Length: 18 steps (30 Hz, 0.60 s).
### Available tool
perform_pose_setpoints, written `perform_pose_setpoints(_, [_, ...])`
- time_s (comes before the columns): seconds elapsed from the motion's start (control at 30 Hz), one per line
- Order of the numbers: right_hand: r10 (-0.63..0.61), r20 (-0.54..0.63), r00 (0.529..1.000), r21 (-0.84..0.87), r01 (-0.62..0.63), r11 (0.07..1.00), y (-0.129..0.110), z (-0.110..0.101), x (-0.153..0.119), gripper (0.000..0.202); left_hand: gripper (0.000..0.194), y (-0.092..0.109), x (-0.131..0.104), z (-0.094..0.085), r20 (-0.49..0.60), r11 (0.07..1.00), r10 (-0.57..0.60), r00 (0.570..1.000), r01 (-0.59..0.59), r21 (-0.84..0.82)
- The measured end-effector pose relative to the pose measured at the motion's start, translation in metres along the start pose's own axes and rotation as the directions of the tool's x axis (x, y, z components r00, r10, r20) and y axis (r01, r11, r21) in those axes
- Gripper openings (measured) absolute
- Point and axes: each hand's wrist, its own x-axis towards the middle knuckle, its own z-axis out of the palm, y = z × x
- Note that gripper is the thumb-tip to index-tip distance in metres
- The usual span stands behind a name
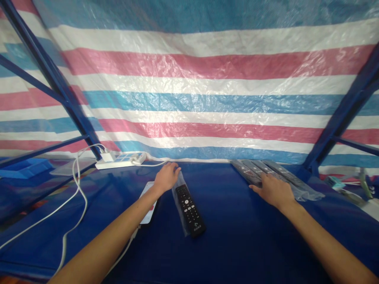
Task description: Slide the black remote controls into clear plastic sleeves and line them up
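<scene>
on the table [229, 232], left grip [166, 177] touches one bagged remote [191, 211], right grip [274, 191] more bagged remotes [286, 173] (closure, hold: can't tell)

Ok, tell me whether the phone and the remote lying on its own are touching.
Apart: the head view shows a strip of blue tabletop between the phone and the remote.

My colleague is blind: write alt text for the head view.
A person's left hand is at the far end of a clear plastic sleeve lying with a black oblong remote control on a blue table; the right hand is at dark items in clear bags. Striped red, white and blue plastic sheeting hangs behind.
</scene>
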Motion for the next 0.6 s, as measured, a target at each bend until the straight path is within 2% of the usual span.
perform_pose_setpoints(0.1, [-0.053, 0.056, 0.997, -0.006, 0.053, 0.999, 0.004, 0.011, 0.007, 0.032, 0.023, 0.024, -0.012, -0.005, -0.017, 0.998, 0.054, 0.998, -0.053, 0.035])
perform_pose_setpoints(0.23, [-0.159, 0.089, 0.983, 0.042, 0.156, 0.987, -0.007, 0.017, 0.003, 0.031, 0.025, 0.061, -0.029, -0.010, -0.064, 0.976, 0.189, 0.980, -0.180, 0.125])
perform_pose_setpoints(0.4, [-0.303, 0.068, 0.950, 0.168, 0.289, 0.943, -0.017, 0.016, -0.011, 0.026, 0.025, 0.098, -0.042, -0.008, 0.025, 0.941, 0.319, 0.947, -0.320, 0.111])
perform_pose_setpoints(0.5, [-0.404, 0.020, 0.915, 0.320, 0.377, 0.869, -0.025, 0.019, -0.025, 0.023, 0.027, 0.113, -0.038, -0.002, 0.082, 0.949, 0.309, 0.947, -0.313, 0.045])
perform_pose_setpoints(0.6, [-0.497, -0.012, 0.868, 0.462, 0.446, 0.767, -0.037, 0.021, -0.040, 0.025, 0.030, 0.120, -0.026, 0.006, 0.173, 0.975, 0.214, 0.961, -0.220, 0.019])
